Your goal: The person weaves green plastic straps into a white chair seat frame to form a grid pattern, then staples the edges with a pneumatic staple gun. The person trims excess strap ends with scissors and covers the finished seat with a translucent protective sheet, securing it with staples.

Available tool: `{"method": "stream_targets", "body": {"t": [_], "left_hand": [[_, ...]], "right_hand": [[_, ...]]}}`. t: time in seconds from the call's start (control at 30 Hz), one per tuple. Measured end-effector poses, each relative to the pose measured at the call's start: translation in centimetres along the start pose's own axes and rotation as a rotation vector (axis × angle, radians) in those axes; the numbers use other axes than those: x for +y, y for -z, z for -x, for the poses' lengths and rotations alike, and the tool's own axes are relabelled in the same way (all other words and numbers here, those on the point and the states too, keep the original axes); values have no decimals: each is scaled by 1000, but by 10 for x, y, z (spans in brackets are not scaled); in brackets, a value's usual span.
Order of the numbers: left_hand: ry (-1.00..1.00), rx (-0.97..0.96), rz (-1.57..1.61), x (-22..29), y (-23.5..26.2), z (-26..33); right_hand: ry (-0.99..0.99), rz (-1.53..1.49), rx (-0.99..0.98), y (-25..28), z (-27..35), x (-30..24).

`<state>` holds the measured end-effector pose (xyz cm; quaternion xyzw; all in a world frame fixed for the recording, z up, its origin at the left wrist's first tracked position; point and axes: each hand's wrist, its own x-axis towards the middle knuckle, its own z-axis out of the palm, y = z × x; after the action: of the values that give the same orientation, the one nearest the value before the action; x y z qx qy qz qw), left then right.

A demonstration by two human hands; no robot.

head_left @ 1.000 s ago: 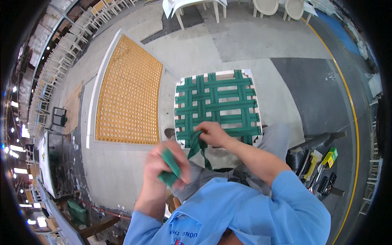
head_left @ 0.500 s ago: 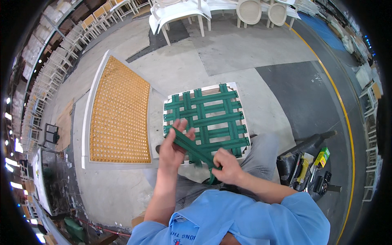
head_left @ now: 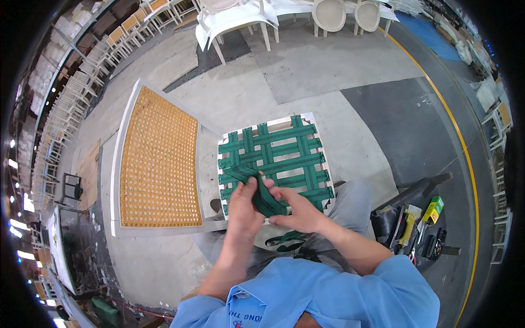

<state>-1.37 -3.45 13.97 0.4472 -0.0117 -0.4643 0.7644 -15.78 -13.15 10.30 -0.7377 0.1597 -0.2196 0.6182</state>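
Head view shows both hands meeting over the near edge of a white seat frame that is laced with green webbing in a woven grid. The left hand has its fingers curled narrow around a loose green strap, thumb and fingertips closed on it from the person's left. The right hand pinches the same strap just to the right of those fingers, its own fingers drawn together on the band near the frame's edge. The strap runs from the woven grid, just beyond the fingertips, down between the two hands; a further loop of green strap hangs below the right hand's fingers, over the grey trouser legs. Well to the left of the left hand's fingers lies a white-framed panel of yellow cane mesh on the concrete floor. To the right of the right hand's fingers, beyond the knee, sit a black tool and a small green and yellow box.
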Motion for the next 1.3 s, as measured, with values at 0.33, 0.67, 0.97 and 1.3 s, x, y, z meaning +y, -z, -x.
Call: {"method": "stream_targets", "body": {"t": [0.33,0.67,0.97,1.3], "left_hand": [[422,115,-128,-76,37,-14],[654,340,-84,-153,42,-111],[673,236,486,-168,47,-131],[727,153,656,-184,65,-145]], "right_hand": [[-406,302,-509,14,85,62],[-531,8,-15,85,64,60],[-558,292,-206,81,-76,127],[-992,398,-467,63,-129,162]]}}
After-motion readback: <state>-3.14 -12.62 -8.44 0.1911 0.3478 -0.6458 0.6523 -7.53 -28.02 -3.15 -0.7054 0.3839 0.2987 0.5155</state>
